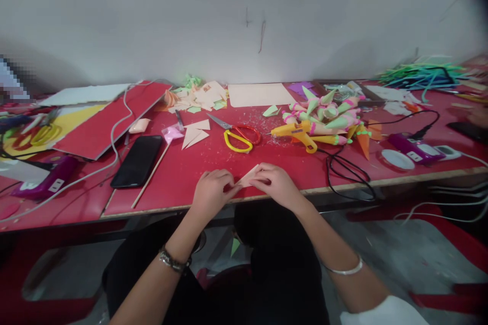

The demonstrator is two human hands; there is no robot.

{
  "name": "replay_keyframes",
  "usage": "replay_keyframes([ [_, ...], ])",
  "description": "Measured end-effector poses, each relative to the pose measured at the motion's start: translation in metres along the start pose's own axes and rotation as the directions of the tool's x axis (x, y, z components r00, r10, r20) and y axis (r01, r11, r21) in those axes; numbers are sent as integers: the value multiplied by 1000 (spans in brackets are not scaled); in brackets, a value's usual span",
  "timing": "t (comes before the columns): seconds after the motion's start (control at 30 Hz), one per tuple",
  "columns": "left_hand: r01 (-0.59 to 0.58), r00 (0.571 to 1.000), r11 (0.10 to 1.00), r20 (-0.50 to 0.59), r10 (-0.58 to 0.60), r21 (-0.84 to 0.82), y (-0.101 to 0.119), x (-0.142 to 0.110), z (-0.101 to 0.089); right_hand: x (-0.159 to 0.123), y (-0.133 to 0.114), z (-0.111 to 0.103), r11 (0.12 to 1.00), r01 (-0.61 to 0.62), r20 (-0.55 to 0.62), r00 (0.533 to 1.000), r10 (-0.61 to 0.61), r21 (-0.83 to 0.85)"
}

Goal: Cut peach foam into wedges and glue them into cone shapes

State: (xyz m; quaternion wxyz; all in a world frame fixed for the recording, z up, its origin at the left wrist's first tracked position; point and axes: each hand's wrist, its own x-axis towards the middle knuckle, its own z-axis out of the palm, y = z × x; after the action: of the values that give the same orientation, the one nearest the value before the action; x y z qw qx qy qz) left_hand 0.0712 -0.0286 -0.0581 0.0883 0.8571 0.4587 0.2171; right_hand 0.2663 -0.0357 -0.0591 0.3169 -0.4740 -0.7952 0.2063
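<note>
Close to the front edge of the red table (pixel 213 193), my two hands meet over a small folded piece of pale peach paper (pixel 248 176). My left hand (pixel 213 188) pinches its left end between thumb and fingers. On the other end, my right hand (pixel 277 185) is closed, thumb below and fingers above. Just beyond lie scissors (pixel 238 139) with one yellow and one red handle, blades apart. Left of them are cut peach paper triangles (pixel 195 134). A yellow glue gun (pixel 297 133) rests to the right, its black cord coiled near the edge.
A black phone (pixel 137 161) and a thin wooden stick (pixel 150 177) lie at left. Folded paper cones (pixel 328 111) are piled behind the glue gun. Purple power strips (pixel 414 148) stand at both sides, with cables trailing. A red board (pixel 114 122) lies back left.
</note>
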Motion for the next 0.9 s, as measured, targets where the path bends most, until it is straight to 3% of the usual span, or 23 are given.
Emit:
replay_keyframes([
  [0.2,21,999,995,-37,-25,-96,-5,-3,3,2,1,6,993,-71,-86,994,63,-98],
  [0.33,47,998,986,-40,-54,-161,-6,-2,6,2,2,6,990,-122,-110,987,113,-75],
  [0.43,5,1000,987,-28,-10,-162,-8,-3,6,0,5,0,998,-70,-51,996,70,1],
  [0.53,-87,996,986,10,89,-142,-9,-5,4,-3,7,-8,996,6,83,996,-14,94],
  [0.63,-126,991,984,20,130,-125,-9,-6,2,-6,8,-12,993,13,140,990,-30,120],
  [0.9,-53,995,999,-88,51,-13,-4,-8,6,-2,7,-1,991,-130,-23,991,130,19],
])
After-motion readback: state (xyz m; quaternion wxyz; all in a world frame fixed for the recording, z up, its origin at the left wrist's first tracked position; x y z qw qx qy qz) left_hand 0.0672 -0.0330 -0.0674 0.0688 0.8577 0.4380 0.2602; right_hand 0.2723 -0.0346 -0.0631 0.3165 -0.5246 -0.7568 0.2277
